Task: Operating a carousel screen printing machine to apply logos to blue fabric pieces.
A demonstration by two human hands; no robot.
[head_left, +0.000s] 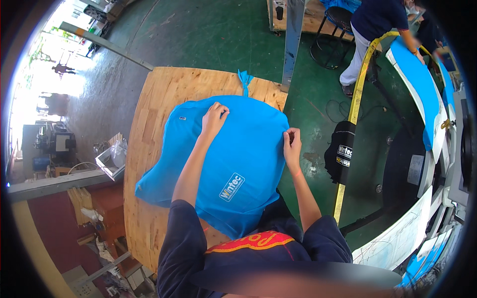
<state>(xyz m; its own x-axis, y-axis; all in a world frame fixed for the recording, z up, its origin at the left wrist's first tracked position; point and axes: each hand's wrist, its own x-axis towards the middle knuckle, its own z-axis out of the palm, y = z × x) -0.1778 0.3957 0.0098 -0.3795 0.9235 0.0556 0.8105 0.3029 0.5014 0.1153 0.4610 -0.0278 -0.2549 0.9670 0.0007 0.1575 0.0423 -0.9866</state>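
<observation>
A large bright blue fabric cover [248, 149] is spread over the wooden table, its outline curved and a white printed label on the part nearest me. My left hand [215, 119] rests on its far part, fingers curled and pinched together at the cloth. At the cover's right edge, my right hand [292, 142] has thumb and fingers closed on the fabric's border. A knotted blue strip [245, 82] sticks out past the far edge. Near my body the cloth hangs in loose folds.
The wooden tabletop [149, 104] shows around the cover. A blue-grey metal post [294, 44] stands at its far right corner. To the right are a yellow curved rail [361, 89], a bundle of black labels [341, 151] and a machine. A co-worker [375, 22] handles blue fabric there.
</observation>
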